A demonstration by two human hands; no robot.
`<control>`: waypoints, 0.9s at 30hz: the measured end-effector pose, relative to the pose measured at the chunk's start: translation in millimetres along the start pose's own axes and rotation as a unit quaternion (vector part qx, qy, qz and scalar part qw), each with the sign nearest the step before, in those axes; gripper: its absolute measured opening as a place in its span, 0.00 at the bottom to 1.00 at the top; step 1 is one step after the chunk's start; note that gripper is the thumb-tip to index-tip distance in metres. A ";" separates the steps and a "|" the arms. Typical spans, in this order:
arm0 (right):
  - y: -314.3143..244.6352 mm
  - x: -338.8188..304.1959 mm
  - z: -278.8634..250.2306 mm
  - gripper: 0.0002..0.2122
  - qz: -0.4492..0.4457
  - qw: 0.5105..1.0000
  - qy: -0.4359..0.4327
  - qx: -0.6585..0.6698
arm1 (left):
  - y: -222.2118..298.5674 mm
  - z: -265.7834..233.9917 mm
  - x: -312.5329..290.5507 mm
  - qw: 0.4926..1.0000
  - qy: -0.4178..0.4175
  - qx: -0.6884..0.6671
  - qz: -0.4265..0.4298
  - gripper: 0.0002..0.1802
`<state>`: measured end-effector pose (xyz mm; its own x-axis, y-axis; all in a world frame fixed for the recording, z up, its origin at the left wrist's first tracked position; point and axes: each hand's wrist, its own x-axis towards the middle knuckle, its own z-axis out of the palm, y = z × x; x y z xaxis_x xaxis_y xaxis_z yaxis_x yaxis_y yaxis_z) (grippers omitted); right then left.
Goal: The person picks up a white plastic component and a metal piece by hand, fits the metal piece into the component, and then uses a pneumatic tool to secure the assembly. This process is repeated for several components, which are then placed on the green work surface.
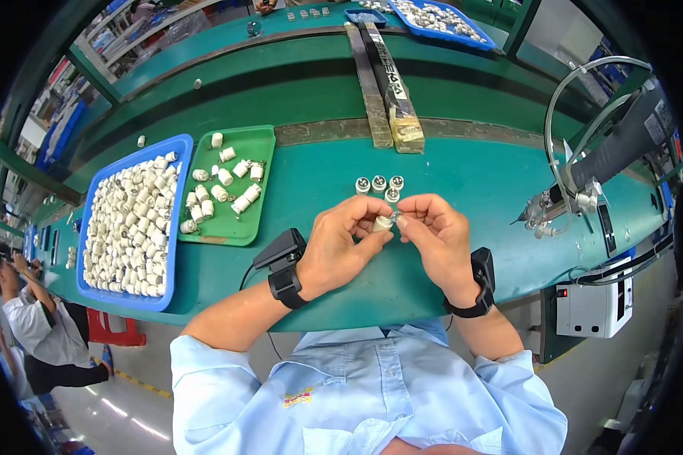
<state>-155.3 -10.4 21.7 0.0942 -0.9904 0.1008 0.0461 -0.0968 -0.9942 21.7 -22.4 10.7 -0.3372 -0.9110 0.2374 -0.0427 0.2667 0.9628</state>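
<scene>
Above the near part of the green tabletop, my left hand (340, 241) is closed, thumb and fingertips pinching a small white cylindrical part (382, 224). Close against it, my right hand (442, 241) is pinched too, on a tiny metallic piece (395, 216) at the end of the cylinder. Its exact kind is too small to make out. Just beyond my fingertips several similar white cylinders (379, 183) stand upright, dark metal details on their tops. One of them (392, 195) stands nearest my fingers. Both wrists wear black straps with boxy modules.
Left of my hands lie a green tray (269, 174) with scattered white cylinders and a blue tray (176, 227) heaped with them. Long taped bars (391, 91) lie beyond. At right stand a grey machine arm (618, 144) with hoses and a white box (596, 303). A person (42, 326) is at far left.
</scene>
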 end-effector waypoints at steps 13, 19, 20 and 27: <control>-11.2 0.4 -5.0 0.06 -0.277 0.917 0.040 -0.283 | 4.5 -3.2 2.8 0.971 -0.043 -0.201 -0.118 0.13; -18.1 -5.8 -5.9 0.05 -0.214 0.939 -0.019 -0.269 | 0.1 -1.4 0.9 0.974 -0.059 -0.205 -0.079 0.13; -16.4 -6.2 -6.5 0.05 -0.208 0.934 -0.022 -0.289 | 0.5 -1.0 1.1 0.976 -0.062 -0.190 -0.082 0.13; -20.4 -8.5 -6.1 0.06 -0.335 0.856 -0.007 -0.395 | 9.5 -6.2 -1.2 0.969 -0.092 -0.176 -0.149 0.13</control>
<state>-163.2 -0.7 40.9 0.3207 -0.6866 0.6524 -0.5913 -0.6833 -0.4284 27.5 -20.8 20.3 -0.5221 -0.8512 -0.0529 0.1483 -0.1516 0.9772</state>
